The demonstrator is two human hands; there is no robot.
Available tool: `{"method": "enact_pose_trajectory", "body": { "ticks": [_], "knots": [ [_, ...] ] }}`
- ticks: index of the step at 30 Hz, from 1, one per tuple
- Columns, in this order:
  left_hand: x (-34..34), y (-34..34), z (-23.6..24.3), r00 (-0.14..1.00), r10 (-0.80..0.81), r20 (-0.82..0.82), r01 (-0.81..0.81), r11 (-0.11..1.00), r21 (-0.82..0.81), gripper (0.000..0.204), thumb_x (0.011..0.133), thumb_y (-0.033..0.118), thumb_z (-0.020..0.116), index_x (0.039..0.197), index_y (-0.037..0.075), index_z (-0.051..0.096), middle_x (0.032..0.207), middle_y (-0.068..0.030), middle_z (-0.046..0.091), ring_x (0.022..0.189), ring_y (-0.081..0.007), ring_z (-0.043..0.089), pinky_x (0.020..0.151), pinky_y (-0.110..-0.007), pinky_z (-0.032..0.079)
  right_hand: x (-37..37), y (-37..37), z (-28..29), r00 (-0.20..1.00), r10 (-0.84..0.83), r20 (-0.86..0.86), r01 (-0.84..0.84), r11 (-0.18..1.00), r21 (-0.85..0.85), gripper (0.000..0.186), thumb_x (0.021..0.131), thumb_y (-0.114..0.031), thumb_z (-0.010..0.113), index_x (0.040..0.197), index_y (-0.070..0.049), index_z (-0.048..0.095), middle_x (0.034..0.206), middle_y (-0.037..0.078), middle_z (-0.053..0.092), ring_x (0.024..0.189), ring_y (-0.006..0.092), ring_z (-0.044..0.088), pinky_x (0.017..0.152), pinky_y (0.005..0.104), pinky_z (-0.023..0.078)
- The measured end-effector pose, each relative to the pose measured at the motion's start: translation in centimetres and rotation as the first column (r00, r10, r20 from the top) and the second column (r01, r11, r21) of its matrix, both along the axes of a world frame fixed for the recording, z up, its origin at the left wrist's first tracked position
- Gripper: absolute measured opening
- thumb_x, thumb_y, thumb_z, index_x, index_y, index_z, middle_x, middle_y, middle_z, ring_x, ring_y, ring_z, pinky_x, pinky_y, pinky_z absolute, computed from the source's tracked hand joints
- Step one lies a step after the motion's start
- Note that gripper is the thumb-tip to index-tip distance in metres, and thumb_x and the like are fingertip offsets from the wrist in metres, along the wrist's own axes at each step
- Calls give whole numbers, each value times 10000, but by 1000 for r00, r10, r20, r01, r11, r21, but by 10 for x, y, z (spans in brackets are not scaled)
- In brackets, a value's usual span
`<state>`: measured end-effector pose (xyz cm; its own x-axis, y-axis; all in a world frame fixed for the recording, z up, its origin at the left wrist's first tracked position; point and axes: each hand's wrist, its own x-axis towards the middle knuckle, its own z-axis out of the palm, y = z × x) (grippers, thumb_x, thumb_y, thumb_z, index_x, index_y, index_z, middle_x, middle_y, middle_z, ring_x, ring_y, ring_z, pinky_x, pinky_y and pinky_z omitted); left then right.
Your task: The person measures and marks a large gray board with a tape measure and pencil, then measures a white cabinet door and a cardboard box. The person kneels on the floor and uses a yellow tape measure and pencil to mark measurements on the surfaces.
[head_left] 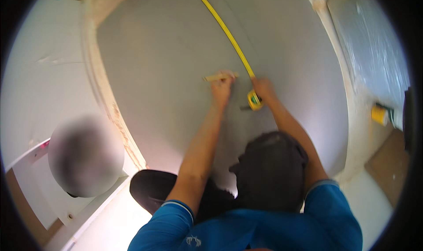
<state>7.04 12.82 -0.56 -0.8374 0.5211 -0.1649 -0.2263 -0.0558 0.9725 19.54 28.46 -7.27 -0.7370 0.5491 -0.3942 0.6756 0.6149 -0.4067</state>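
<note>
Across the large grey sheet (163, 96), the yellow blade of a tape measure (254, 100) runs away to the far edge of the view. My right hand (265, 90) is closed at the near end of the blade, by the yellow case. To its left, my left hand (221, 87) pinches a thin, pale yellow pencil-like stick (213, 78), held sideways just above or on the sheet; contact cannot be told. Both hands are slightly blurred. A small dark piece (245, 107) shows beside the tape case.
My dark-clad knees (273, 171) are close to the sheet's near side. A pale wooden edge (115, 112) borders it on the left, beside a white panel (48, 83). At right are a plastic-wrapped panel (370, 44), a yellow cylinder (379, 115) and a brown board (390, 167).
</note>
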Motion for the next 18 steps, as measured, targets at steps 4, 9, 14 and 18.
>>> {"method": "enact_pose_trajectory", "body": {
  "ticks": [4,9,14,18],
  "knots": [
    [-5,-4,-2,998,18,53,-12,994,-108,44,890,30,676,922,20,647,842,-36,642,767,-123,574,737,-277,477,-28,-14,69,940,-212,266,283,923,-261,620,980,-558,460,1136,-16,716,1193,246,686,1114,430,654,924,524,512],
    [6,17,8,993,-107,40,113,972,-207,78,905,64,703,934,17,649,851,-37,651,783,-102,579,738,-243,462,-15,-4,47,925,-246,290,340,879,-335,647,977,-574,454,1137,-6,721,1193,248,687,1135,410,653,956,512,504],
    [8,23,1,982,-101,-161,60,969,-239,120,926,116,701,945,8,650,848,-33,661,800,-121,598,742,-286,485,-18,-3,45,951,-234,203,288,910,-299,553,971,-507,518,1167,-23,699,1079,234,700,1059,397,665,911,487,514],
    [-38,32,-1,932,-21,-362,-35,988,-147,189,982,194,658,968,6,650,935,-81,683,923,-168,634,855,-308,498,-18,-13,33,935,-348,73,356,914,-193,530,957,-517,551,1032,-22,725,952,212,729,951,377,697,855,477,527]
  ]
}}
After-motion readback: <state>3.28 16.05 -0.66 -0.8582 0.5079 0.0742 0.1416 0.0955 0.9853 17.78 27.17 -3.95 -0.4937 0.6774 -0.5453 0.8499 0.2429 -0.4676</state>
